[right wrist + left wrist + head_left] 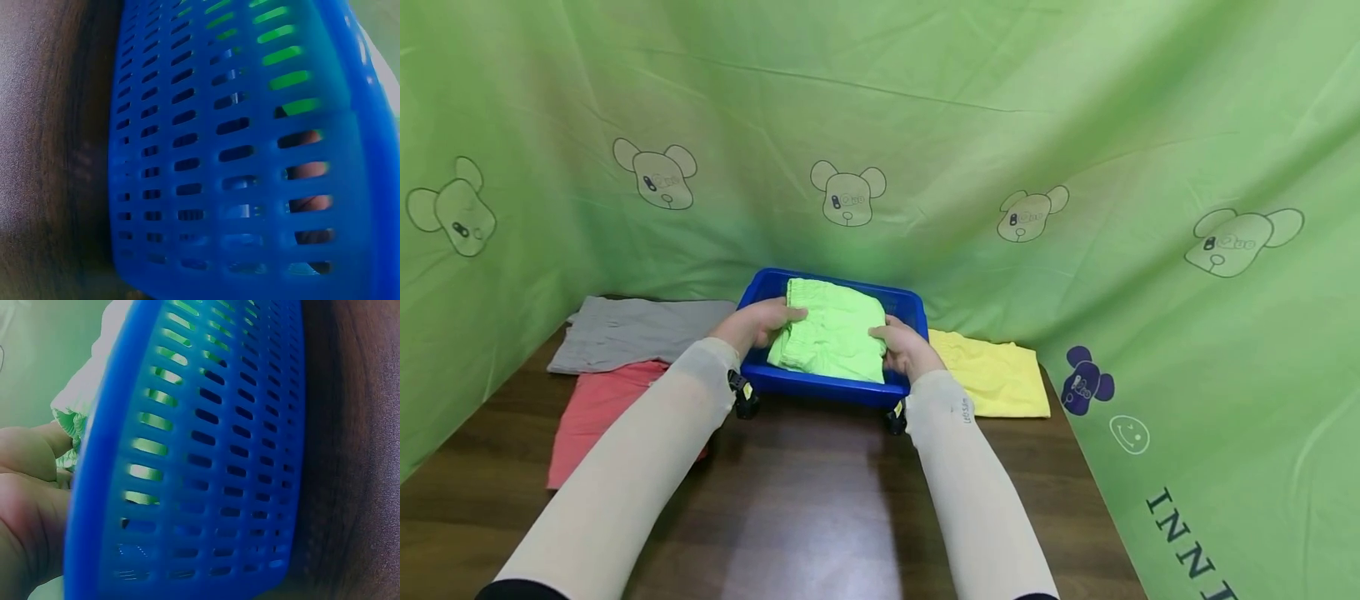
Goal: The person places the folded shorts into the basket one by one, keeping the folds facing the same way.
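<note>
Folded lime-green shorts with a gathered elastic band are held at the mouth of a blue plastic basket. My left hand grips their left edge, thumb on top and fingers underneath. At the opposite edge my right hand pinches the cloth the same way. In the left wrist view, the slotted basket wall hides much of the left hand and the green cloth. Through the slots in the right wrist view, green cloth and some fingers show inside the basket.
Grey folded cloth lies left of the basket, overlapping a coral-red garment nearer me. A yellow folded cloth sits to the right. Green printed curtain hangs behind and around the dark wooden surface.
</note>
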`<state>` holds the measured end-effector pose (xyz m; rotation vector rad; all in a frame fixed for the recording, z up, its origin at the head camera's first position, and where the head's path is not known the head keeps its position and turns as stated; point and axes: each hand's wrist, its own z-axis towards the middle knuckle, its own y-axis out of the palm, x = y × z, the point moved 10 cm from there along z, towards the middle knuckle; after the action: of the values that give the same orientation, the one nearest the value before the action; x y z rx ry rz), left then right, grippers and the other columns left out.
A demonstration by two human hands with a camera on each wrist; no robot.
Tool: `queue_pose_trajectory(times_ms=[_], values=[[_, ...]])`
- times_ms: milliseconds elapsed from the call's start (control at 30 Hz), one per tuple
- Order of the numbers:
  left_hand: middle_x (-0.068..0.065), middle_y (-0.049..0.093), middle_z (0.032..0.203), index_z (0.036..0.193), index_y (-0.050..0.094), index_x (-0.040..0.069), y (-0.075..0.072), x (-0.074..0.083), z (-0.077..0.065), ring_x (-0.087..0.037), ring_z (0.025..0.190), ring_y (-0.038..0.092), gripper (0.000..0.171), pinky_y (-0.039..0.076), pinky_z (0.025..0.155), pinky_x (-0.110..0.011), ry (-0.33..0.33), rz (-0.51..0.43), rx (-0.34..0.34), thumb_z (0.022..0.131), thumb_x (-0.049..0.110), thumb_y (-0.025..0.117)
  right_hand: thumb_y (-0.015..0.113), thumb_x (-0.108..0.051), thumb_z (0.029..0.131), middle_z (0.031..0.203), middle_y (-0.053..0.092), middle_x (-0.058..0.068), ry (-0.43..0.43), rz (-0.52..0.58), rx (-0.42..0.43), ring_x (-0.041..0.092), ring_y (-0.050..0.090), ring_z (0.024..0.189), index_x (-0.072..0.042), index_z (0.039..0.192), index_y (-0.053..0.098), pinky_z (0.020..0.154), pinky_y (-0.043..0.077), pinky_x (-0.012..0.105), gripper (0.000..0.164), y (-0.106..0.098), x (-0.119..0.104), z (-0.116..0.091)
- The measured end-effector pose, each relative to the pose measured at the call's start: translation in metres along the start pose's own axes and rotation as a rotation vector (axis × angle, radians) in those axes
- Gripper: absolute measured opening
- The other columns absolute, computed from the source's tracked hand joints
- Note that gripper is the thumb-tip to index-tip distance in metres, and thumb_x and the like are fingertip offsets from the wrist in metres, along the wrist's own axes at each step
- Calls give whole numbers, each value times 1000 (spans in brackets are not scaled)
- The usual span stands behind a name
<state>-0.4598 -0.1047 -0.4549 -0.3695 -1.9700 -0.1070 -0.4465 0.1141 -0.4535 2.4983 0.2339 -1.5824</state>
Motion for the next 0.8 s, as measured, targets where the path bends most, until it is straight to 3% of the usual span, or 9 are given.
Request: queue_pose_trajectory(times_ms=[100, 200, 233, 367, 433, 533, 633, 800], values=[[-11, -11, 172, 162, -19, 16, 1, -3, 1, -31, 153, 21, 88, 33, 119, -42, -4, 3, -4, 109, 29, 50, 45, -11, 109, 95, 62, 8, 8, -3, 1, 16, 66, 69, -17, 159, 25, 59, 58, 34, 54, 0, 3, 1], [-10, -16, 171, 162, -19, 15, 1, -4, 0, -30, 156, 13, 88, 26, 123, -45, -3, 29, -4, 109, 30, 50, 45, -12, 109, 95, 61, 9, 16, -14, -1, 16, 65, 69, -17, 160, 23, 59, 57, 34, 55, 1, 6, 1], [-10, -16, 171, 162, -19, 15, 1, -4, -1, -30, 156, 12, 88, 25, 124, -45, -5, 46, -3, 109, 31, 50, 44, -12, 109, 94, 61, 9, 19, -18, -2, 16, 65, 68, -17, 160, 22, 59, 57, 33, 56, 1, 7, 2], [-12, -15, 171, 162, -17, 14, 1, -5, -2, -32, 143, 30, 88, 31, 116, -42, -4, 102, 5, 108, 33, 50, 44, -12, 110, 95, 60, 9, 27, -20, -9, 16, 64, 69, -17, 161, 21, 59, 57, 33, 57, 1, 10, 4], [-13, -14, 171, 162, -16, 14, 1, -6, -2, -31, 139, 30, 88, 30, 115, -42, -7, 140, 8, 108, 36, 50, 43, -12, 110, 96, 60, 9, 30, -20, -11, 16, 64, 70, -17, 161, 21, 60, 57, 33, 56, 1, 12, 5], [-12, -14, 171, 163, -15, 14, 1, -8, 0, -31, 148, 24, 88, 27, 121, -44, -10, 144, 10, 108, 36, 51, 43, -13, 110, 97, 59, 9, 31, -26, -15, 17, 64, 71, -17, 162, 19, 61, 57, 34, 57, 0, 13, 6], [-11, -15, 171, 163, -15, 14, 1, -11, 2, -28, 158, 5, 88, 20, 126, -47, -16, 131, 8, 108, 35, 51, 44, -13, 110, 99, 59, 10, 36, -36, -16, 18, 64, 71, -18, 162, 19, 62, 58, 35, 58, 1, 13, 6], [-11, -14, 171, 163, -15, 14, 2, -13, 6, -31, 158, 5, 88, 21, 125, -47, -22, 103, 3, 108, 32, 52, 45, -14, 109, 102, 60, 11, 59, -45, 1, 19, 66, 71, -20, 162, 20, 63, 58, 35, 59, -2, 16, 7]])
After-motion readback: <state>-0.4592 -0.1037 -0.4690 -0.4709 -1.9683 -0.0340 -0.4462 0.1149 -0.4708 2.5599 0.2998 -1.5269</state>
